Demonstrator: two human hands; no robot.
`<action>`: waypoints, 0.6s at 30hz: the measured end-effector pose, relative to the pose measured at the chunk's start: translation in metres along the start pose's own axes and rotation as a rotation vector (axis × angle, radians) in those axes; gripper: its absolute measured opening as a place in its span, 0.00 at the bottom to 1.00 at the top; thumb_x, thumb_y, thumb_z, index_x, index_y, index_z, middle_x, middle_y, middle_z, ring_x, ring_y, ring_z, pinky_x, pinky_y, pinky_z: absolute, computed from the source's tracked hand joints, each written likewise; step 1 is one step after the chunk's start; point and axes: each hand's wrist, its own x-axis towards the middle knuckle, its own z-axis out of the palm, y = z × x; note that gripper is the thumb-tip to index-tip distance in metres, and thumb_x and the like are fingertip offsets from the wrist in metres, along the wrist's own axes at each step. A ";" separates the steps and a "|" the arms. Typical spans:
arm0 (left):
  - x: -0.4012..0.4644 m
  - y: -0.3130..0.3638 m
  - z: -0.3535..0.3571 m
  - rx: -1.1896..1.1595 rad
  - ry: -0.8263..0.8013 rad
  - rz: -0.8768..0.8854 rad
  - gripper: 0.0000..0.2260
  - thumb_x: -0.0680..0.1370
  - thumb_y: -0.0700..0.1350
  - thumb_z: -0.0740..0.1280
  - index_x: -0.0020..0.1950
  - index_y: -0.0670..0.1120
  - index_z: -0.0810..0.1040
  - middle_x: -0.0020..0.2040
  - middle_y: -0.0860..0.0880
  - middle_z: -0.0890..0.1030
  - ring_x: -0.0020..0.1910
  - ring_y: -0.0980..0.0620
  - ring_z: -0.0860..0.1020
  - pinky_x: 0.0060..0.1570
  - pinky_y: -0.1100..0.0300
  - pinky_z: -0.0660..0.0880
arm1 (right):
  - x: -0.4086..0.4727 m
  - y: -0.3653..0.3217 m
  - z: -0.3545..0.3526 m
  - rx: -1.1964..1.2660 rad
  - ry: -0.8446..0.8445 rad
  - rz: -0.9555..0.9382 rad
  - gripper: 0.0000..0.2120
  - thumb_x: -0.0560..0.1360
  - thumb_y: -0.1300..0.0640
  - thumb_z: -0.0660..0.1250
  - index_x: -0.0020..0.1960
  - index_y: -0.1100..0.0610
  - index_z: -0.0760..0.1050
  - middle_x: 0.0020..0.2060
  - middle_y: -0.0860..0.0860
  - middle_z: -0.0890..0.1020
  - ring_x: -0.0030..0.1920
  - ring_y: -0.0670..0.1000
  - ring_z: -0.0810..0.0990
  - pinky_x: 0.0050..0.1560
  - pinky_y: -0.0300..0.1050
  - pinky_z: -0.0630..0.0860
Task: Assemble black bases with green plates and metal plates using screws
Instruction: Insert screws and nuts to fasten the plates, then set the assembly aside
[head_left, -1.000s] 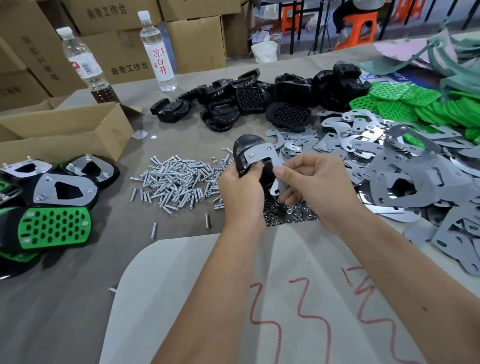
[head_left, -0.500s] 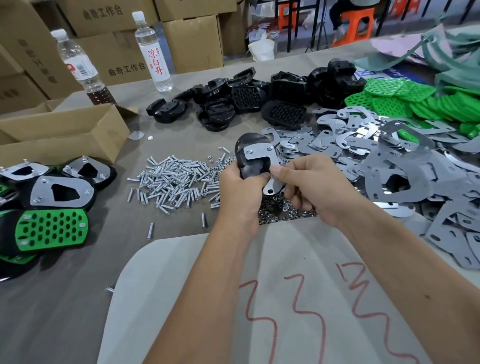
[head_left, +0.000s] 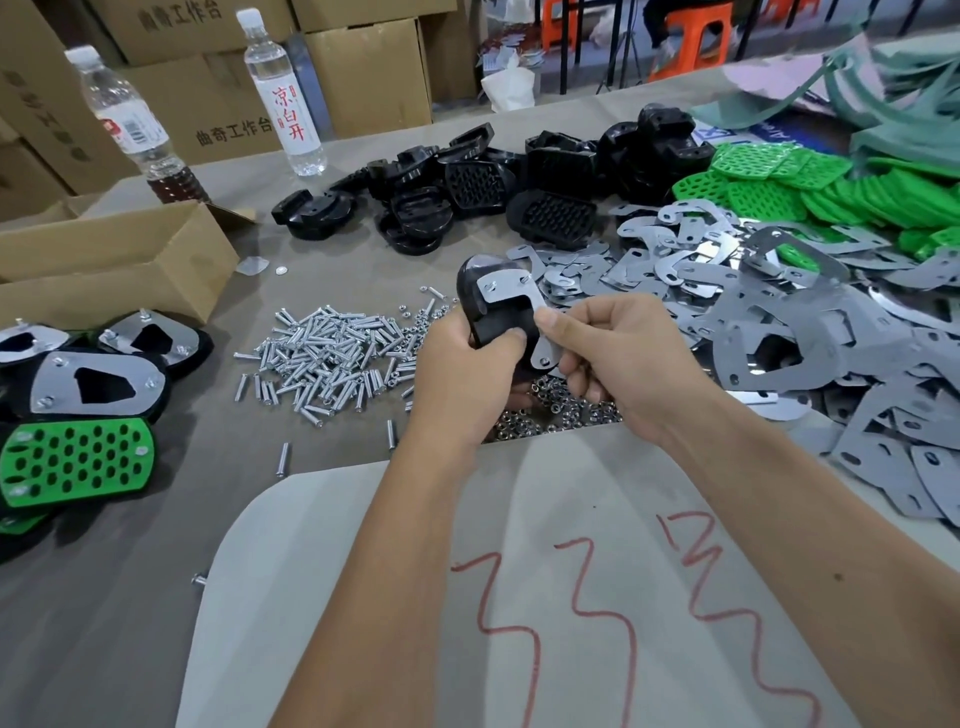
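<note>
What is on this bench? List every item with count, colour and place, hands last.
black base: one, black, held up at centre
metal plate: one, silver, lying on the held base
loose black bases: a pile, black, far centre
green plates: a heap, green, far right
loose metal plates: a large spread, grey, right side
screws: a pile, silver, left of the hands
nuts: a small pile, silver, under the hands
finished assemblies: several, black, green and silver, left edge
cardboard box: one, brown, open, far left
water bottles: two, clear, far left
left hand: grips the base
right hand: pinches the plate's edge
</note>
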 end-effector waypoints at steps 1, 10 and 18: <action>0.000 0.000 -0.001 0.004 -0.020 -0.001 0.05 0.80 0.37 0.66 0.50 0.46 0.80 0.41 0.46 0.83 0.32 0.53 0.82 0.32 0.55 0.81 | 0.000 0.000 0.000 0.001 0.004 -0.003 0.19 0.79 0.53 0.74 0.31 0.57 0.77 0.24 0.51 0.77 0.21 0.47 0.72 0.19 0.36 0.65; 0.001 -0.001 -0.007 0.057 -0.106 0.012 0.04 0.82 0.40 0.66 0.48 0.44 0.78 0.36 0.45 0.81 0.28 0.53 0.81 0.29 0.59 0.79 | -0.004 0.001 0.002 -0.035 0.050 -0.009 0.19 0.77 0.52 0.76 0.29 0.55 0.78 0.23 0.51 0.78 0.19 0.47 0.73 0.19 0.36 0.66; 0.001 -0.001 -0.011 -0.116 -0.118 -0.051 0.07 0.84 0.45 0.66 0.50 0.46 0.81 0.38 0.47 0.84 0.29 0.52 0.81 0.29 0.57 0.80 | -0.008 -0.004 0.002 -0.351 0.275 -0.118 0.28 0.62 0.38 0.84 0.43 0.58 0.76 0.30 0.52 0.83 0.21 0.50 0.79 0.21 0.44 0.71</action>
